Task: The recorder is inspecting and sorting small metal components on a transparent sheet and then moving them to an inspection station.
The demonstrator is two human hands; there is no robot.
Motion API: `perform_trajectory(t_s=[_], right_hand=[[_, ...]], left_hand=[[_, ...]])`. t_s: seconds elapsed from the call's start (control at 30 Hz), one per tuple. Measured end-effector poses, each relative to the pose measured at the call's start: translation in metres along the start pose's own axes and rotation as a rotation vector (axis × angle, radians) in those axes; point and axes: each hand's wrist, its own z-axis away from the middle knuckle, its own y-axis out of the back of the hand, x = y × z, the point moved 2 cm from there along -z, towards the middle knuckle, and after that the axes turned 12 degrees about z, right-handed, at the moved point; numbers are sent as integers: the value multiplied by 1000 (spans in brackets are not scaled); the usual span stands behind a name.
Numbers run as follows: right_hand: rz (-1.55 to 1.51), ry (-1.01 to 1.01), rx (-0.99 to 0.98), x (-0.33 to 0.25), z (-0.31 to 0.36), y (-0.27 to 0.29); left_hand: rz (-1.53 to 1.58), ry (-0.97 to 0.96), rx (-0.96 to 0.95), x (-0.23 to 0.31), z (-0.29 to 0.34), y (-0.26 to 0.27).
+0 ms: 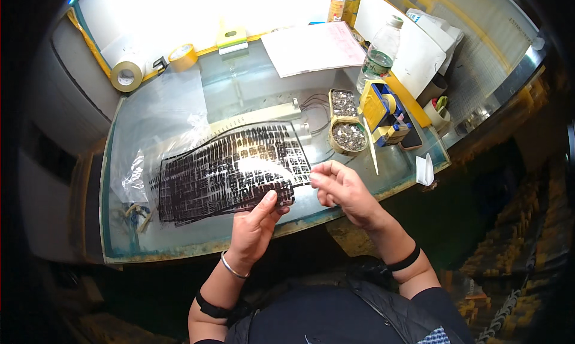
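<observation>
Pinching a black patterned sheet (230, 173), both hands close beside two bowls (348, 135) of small silvery parts.

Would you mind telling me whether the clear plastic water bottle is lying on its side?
No, the water bottle stands upright with its cap on top, at the far side of the glass table.

The bench (251, 86) top is glossy glass, pretty reflective. The black patterned sheet (227, 173) is thin shiny plastic film catching glare, and at 10 o'clock from it sits crinkly clear plastic wrap (159, 113).
</observation>
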Motion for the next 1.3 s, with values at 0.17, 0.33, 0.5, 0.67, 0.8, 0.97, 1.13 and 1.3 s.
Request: perform_trajectory(t_s=[0.17, 0.33, 0.5, 0.67, 0.8, 0.97, 1.13, 1.3], right_hand=[[-19, 164, 184, 8, -1, 0], [-28, 47, 26, 3, 2, -2], [111, 58, 62, 10, 1, -4], [158, 95, 67, 2, 11, 3], [898, 540, 836, -19, 54, 80], [1419, 319, 1227, -7, 101, 139], [1249, 331, 1209, 7, 101, 191], [1290, 447, 1209, -43, 57, 223]], left_hand=[[-30, -10, -9, -2, -1, 2], [-7, -7, 25, -1, 0, 1], [-44, 0, -5, -3, -2, -2], [-71, -26, 63, -4, -1, -1], [-66, -49, 109, -4, 0, -2], [-70, -33, 58, -4, -4, 6], [-94, -42, 100, -2, 2, -4], [-93, -27, 67, -1, 1, -11]])
